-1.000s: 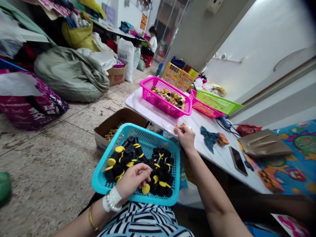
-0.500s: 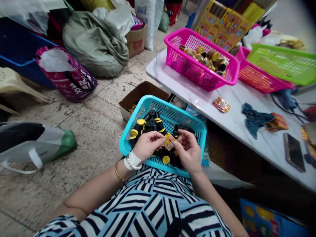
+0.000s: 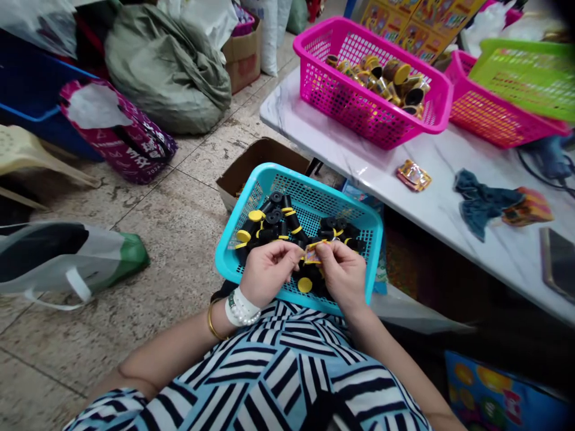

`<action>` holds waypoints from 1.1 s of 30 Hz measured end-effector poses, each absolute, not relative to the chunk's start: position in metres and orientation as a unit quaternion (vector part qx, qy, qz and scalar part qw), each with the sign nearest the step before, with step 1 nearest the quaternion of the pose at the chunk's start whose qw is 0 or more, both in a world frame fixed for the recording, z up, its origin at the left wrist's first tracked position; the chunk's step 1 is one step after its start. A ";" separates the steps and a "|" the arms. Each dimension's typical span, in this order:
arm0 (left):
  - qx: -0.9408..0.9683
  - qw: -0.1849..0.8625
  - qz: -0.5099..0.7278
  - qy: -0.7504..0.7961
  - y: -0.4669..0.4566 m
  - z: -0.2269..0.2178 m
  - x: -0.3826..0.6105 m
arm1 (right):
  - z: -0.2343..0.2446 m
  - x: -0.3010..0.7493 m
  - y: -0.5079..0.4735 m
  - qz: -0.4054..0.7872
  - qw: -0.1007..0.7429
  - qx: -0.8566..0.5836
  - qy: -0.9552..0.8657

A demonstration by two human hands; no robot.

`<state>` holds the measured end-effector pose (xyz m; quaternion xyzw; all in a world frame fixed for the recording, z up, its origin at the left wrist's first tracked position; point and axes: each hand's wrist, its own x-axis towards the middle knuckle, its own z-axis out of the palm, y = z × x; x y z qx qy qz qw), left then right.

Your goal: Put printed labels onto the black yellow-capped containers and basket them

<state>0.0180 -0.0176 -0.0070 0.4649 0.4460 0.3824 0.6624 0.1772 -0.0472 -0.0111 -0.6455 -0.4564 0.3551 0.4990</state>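
A turquoise basket (image 3: 359,215) rests on my lap, holding several black and yellow spools (image 3: 269,221). Above its near side, my left hand (image 3: 267,272) and my right hand (image 3: 344,272) are both closed, pinching a small orange and yellow sticker (image 3: 312,253) between them. The left hand seems to hold a black spool too, mostly hidden by its fingers. A loose yellow cap (image 3: 305,285) lies just below the hands.
A white marble table (image 3: 449,203) carries a pink basket (image 3: 354,108) of wrapped spools, a second pink basket (image 3: 494,120), a green basket (image 3: 525,72), a sticker stack (image 3: 413,175), a blue cloth (image 3: 483,200) and a phone (image 3: 559,260). A cardboard box (image 3: 251,170) and bags sit on the floor.
My right hand came back from the table with a sticker and met the left hand over the turquoise basket. The view has tilted down; the hands are now closer together.
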 end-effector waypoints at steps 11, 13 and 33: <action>0.424 0.625 0.441 0.484 -0.019 -0.009 0.014 | -0.017 0.170 -0.049 0.280 0.484 -0.640 -0.527; 0.421 0.624 0.442 0.488 -0.018 -0.009 0.013 | -0.016 0.170 -0.048 0.281 0.490 -0.645 -0.515; 0.409 0.642 0.444 0.472 -0.016 -0.011 0.007 | -0.019 0.160 -0.035 0.247 0.479 -0.564 -0.626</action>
